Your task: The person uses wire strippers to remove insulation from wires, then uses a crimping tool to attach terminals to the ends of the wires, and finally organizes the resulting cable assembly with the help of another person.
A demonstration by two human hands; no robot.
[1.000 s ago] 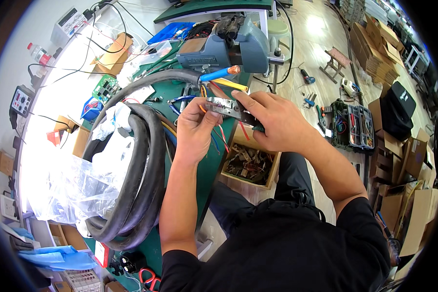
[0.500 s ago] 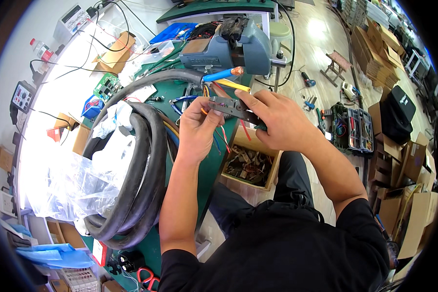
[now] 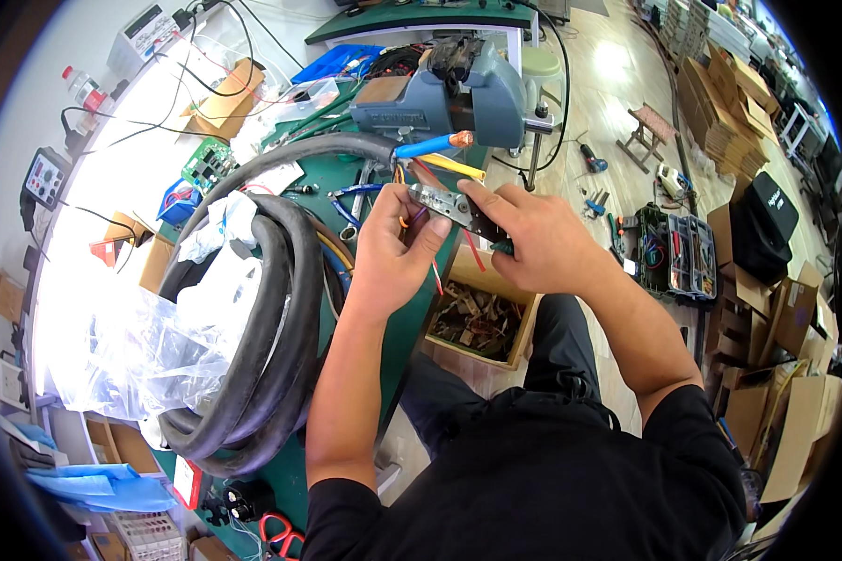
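My right hand (image 3: pixel 544 236) is closed on a pair of flat grey wire strippers (image 3: pixel 457 208), whose jaws point left toward my other hand. My left hand (image 3: pixel 390 254) pinches thin wires close to those jaws; an orange and a purple strand show between its fingers. The wires come from the end of a thick black cable (image 3: pixel 346 142). From the same end, a thick blue core (image 3: pixel 430 147) with bare copper and a yellow core (image 3: pixel 460 168) stick out to the right. Red and white strands (image 3: pixel 437 278) hang below my fingers. Exactly what lies in the jaws is hidden.
The coiled cable (image 3: pixel 281 318) and clear plastic bags (image 3: pixel 140 355) fill the left of the green bench. Behind the cable end stands a grey-blue vise (image 3: pixel 402 105). A box of scraps (image 3: pixel 477 318) sits below my hands. An open toolbox (image 3: pixel 674 248) lies on the floor at right.
The strippers have turned a little, with their jaws pointing more up and left. My left thumb has shifted slightly, and the orange and purple strands now show between the fingers.
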